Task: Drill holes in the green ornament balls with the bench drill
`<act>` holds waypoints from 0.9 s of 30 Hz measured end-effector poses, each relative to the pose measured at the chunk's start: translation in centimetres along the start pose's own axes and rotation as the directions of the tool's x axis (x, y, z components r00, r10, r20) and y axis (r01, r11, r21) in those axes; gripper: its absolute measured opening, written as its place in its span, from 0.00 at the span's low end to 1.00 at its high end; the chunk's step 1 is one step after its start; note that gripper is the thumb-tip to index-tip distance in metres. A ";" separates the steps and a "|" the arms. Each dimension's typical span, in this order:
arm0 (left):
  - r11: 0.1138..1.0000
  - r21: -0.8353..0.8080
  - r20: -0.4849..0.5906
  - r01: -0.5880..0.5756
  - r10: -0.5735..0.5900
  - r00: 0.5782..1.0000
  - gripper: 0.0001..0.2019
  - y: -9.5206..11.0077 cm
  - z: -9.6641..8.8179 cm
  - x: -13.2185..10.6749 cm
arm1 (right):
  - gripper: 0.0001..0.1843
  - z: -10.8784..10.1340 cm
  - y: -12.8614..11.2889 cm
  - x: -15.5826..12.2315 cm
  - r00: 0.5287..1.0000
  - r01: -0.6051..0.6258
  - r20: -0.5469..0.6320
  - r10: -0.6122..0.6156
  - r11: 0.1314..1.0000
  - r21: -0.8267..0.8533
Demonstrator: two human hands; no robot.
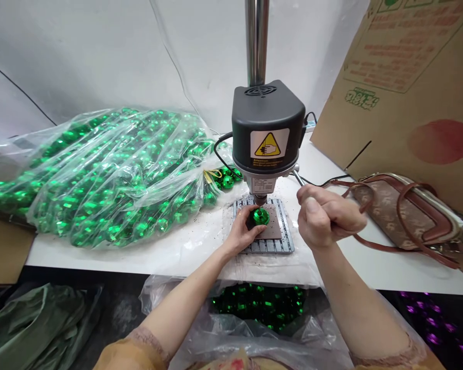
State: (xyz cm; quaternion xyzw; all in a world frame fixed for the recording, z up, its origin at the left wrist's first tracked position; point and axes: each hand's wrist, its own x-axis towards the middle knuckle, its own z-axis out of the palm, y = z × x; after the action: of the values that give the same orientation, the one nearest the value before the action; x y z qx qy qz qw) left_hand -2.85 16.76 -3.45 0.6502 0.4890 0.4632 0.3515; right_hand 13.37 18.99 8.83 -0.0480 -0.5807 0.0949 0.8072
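My left hand (244, 229) grips a shiny green faceted ball (261, 216) between thumb and fingers. The ball rests on a thin brownish board (272, 232) on the slotted metal base (287, 241) of a small drill press (269, 126). Directly above the ball is the chuck (260, 199), its tip at the ball's top; whether the bit is inside the ball I cannot tell. My right hand (326, 216) is closed in a fist around the end of the press's feed lever (298, 176), whose grip is hidden by the fingers.
A large clear bag (119, 174) of green balls, tied in yellow, lies left. Another open plastic bag (224, 334) with green balls is below the table edge. A brown handbag (409, 210) and a cardboard box (401, 97) stand right. Dark shavings dot the white table (200, 259).
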 end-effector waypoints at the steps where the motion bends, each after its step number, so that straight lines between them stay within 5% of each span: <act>1: 1.000 -0.003 0.002 0.004 -0.004 1.000 0.25 -0.1 0.0 0.0 | 0.25 0.2 -0.2 0.1 1.000 -0.009 -0.012 0.009 1.000 -0.006; 4: 0.999 -0.026 0.014 0.020 -0.019 1.000 0.26 -0.3 0.2 0.1 | 0.26 1.1 -0.8 1.8 0.988 -0.132 -0.091 0.128 0.991 -0.030; 8: 0.997 -0.076 -0.051 0.015 -0.019 0.999 0.27 0.5 0.4 -0.1 | 0.25 2.5 -1.3 5.6 0.904 -0.413 -0.144 0.402 0.909 -0.057; 11: 0.996 0.083 -0.153 -0.037 0.050 0.987 0.24 2.2 0.0 -2.0 | 0.24 2.9 -1.3 7.2 0.872 -0.482 -0.127 0.473 0.875 -0.050; 14: 0.945 0.262 0.059 -0.195 0.186 0.981 0.22 4.2 -0.9 -5.9 | 0.23 2.9 -1.2 7.4 0.874 -0.478 -0.126 0.469 0.877 -0.045; 16: 0.870 0.317 0.368 -0.377 0.253 0.895 0.23 5.0 -1.4 -8.8 | 0.23 2.8 -1.2 7.2 0.879 -0.467 -0.131 0.458 0.883 -0.049; 18: 0.739 0.372 0.615 -0.562 0.258 0.746 0.24 5.2 -1.9 -11.2 | 0.23 2.8 -1.2 7.0 0.884 -0.457 -0.136 0.448 0.888 -0.050; 20: 0.629 0.374 0.720 -0.681 0.266 0.641 0.27 5.0 -2.5 -12.1 | 0.22 2.8 -1.2 7.0 0.884 -0.457 -0.137 0.447 0.889 -0.045; 21: 0.608 0.364 0.720 -0.705 0.297 0.628 0.28 4.8 -2.8 -11.8 | 0.22 2.8 -1.2 7.0 0.883 -0.458 -0.136 0.449 0.888 -0.046; 23: 0.626 0.369 0.617 -0.687 0.387 0.685 0.24 4.3 -3.8 -9.6 | 0.22 2.8 -1.2 7.0 0.883 -0.459 -0.139 0.449 0.887 -0.054; 25: 0.676 0.454 0.422 -0.581 0.411 0.808 0.14 3.6 -5.1 -5.3 | 0.22 2.8 -1.2 7.0 0.886 -0.455 -0.138 0.444 0.888 -0.065; 27: 0.714 0.596 0.197 -0.367 0.313 0.929 0.11 2.7 -6.4 0.1 | 0.22 2.8 -1.2 7.0 0.888 -0.450 -0.136 0.439 0.891 -0.064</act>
State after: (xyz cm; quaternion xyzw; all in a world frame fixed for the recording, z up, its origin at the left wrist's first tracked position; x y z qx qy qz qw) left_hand -8.07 16.20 1.08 0.8262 0.4716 0.3049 0.0449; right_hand 13.01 19.19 16.41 -0.2228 -0.5093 0.2470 0.7937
